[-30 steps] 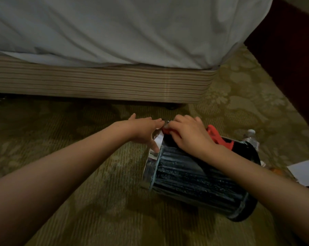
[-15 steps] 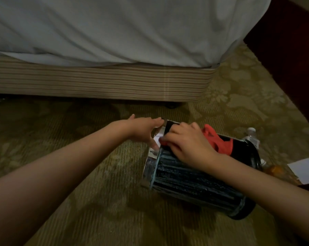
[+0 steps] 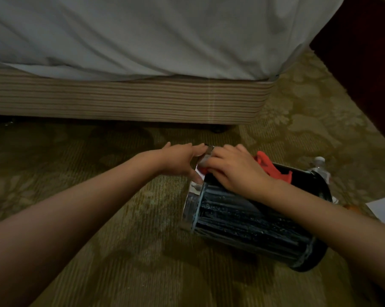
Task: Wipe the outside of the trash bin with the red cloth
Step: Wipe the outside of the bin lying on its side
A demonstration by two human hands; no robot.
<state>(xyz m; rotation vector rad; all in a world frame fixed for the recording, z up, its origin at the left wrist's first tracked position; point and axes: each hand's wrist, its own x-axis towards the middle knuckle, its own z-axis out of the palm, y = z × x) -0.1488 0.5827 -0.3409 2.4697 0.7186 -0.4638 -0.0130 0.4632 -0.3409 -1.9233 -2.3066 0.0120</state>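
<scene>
Head | carpet (image 3: 98, 273), bed (image 3: 142, 41) | left hand (image 3: 178, 160) flat on bin (image 3: 242, 218) | right hand (image 3: 235, 171) grips red cloth (image 3: 269, 165)

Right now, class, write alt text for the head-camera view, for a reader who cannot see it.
A person's right hand holds a red cloth against the upper side of a black ribbed trash bin lying on patterned carpet, while the left hand steadies its metal rim. A white-sheeted bed stands behind.

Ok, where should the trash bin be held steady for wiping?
Likely the metal-banded end, from the left, as the left hand does: the trash bin lies on its side and could roll, while the right hand holds the red cloth on top.
</scene>
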